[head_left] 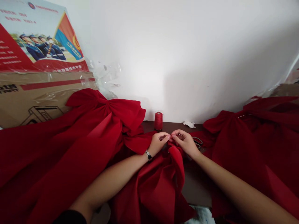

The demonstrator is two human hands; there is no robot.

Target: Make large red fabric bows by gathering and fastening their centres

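Observation:
My left hand and my right hand meet at the middle of the table, each with thumb and forefinger pinched together. Their fingertips nearly touch over the gathered top of a red fabric piece, which drapes down toward me. Whatever sits in either pinch is too small to make out. Just behind the hands stands a spool of red thread, with thin pins or needles sticking up around its top. Scissors lie beside my right hand, partly hidden by it.
A large red bow with long tails is heaped at the left, against a cardboard box. More red bows pile up on the right. A crumpled white scrap rests on the dark table near the white wall.

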